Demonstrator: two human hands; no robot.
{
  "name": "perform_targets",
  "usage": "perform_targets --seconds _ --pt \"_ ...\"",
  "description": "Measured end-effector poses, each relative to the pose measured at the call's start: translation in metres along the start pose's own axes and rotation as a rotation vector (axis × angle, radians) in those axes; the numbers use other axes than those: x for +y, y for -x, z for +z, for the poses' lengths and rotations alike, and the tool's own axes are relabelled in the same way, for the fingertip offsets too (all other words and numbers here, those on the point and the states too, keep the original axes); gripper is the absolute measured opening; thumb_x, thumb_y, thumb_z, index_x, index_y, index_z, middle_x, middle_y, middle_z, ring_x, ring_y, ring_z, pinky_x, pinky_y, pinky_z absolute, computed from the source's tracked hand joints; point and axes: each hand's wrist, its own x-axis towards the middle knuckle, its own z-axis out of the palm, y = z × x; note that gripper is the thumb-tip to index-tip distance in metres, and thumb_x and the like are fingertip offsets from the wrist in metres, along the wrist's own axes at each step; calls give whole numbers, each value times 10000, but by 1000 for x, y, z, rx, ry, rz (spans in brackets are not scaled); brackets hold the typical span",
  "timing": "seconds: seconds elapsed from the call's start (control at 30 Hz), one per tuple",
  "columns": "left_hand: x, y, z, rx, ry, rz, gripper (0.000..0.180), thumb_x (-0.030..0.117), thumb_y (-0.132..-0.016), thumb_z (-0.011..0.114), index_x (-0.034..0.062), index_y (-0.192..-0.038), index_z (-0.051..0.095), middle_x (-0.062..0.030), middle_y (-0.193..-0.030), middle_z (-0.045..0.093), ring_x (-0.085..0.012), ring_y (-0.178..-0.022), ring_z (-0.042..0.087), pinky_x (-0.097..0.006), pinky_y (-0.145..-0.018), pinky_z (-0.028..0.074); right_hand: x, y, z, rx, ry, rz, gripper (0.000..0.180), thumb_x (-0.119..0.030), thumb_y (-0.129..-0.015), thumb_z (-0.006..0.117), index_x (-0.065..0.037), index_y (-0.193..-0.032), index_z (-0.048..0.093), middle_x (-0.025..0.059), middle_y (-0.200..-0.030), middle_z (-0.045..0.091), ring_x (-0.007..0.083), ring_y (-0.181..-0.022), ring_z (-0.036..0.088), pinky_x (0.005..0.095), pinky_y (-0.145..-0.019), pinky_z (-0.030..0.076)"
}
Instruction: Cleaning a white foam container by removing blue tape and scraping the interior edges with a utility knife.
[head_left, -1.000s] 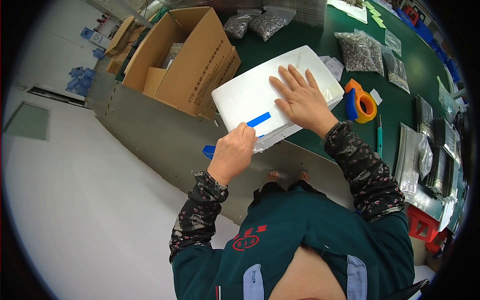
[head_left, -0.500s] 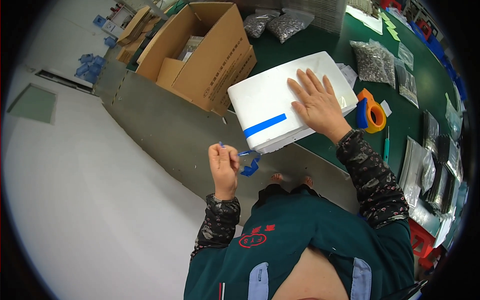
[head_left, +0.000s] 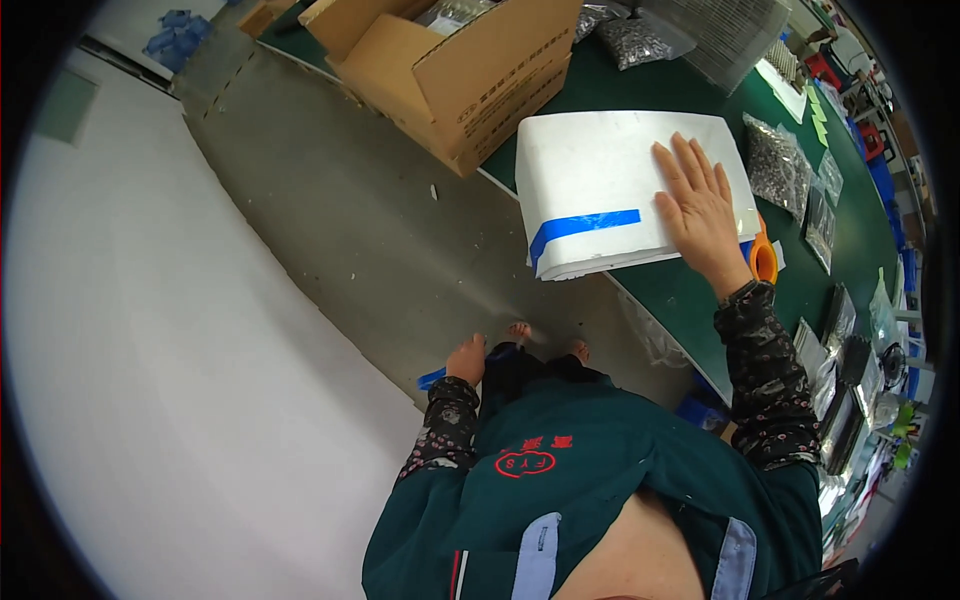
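A white box [head_left: 610,150], apparently of foam, sits at the near edge of the green table, its left end jutting past the edge. Stuck across its near left corner is a strip of blue tape [head_left: 590,224]. My right hand [head_left: 703,222] lies flat on the lid, fingers spread. Down by my left thigh, well apart from the box, my left hand [head_left: 466,360] is closed. A loose piece of blue tape [head_left: 431,379] hangs from it; the fingertips are partly hidden. Beside my right wrist, an orange tape dispenser [head_left: 764,255] is partly covered by the box and hand.
An open cardboard carton [head_left: 500,85] stands left of the white box. Bags of small dark parts [head_left: 778,165] lie at the right and back, near clear plastic trays [head_left: 715,35]. Packed pouches [head_left: 845,375] line the right side. A white surface [head_left: 200,400] borders the floor on my left.
My left hand has dropped toward my thigh, away from the box, carrying the loose blue tape. The right hand stays on the lid. The whole view has shifted.
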Motion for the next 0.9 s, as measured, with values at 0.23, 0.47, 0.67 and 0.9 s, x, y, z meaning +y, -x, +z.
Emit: perform_targets --seconds 0.23,0.47,0.67,0.9 --pt "-3 -5 -17 8 -74 -189 94 114 -837 468 53 -894 511 -202 -868 578 -385 -838 570 -485 -678 453 4 2 -3 -2 -9 9 492 -401 -890 297 -215 -1345 331 84 -1425 235 229 -1332 167 426 -1083 73" --pt "155 -56 -186 543 477 402 91 57 -819 453 29 -845 536 -135 -738 505 -298 -660 531 -361 -593 439 -6 0 -8 -42 -47 36 498 -399 -894 297 -213 -1356 305 87 -1431 221 232 -1336 147 430 -1084 61" --pt "267 -59 -249 397 88 749 76 83 -750 576 33 -803 555 -101 -743 494 -251 -644 544 -307 -563 435 1 1 0 11 -72 56 499 -425 -892 296 -215 -1343 335 73 -1426 238 223 -1334 157 421 -1087 57" --pt "291 -100 -239 206 -219 848 70 109 -722 622 55 -745 585 -69 -796 531 -257 -647 576 -345 -579 475 -1 2 0 58 -168 57 489 -385 -886 348 -204 -1341 340 82 -1425 238 231 -1331 164 428 -1086 70"
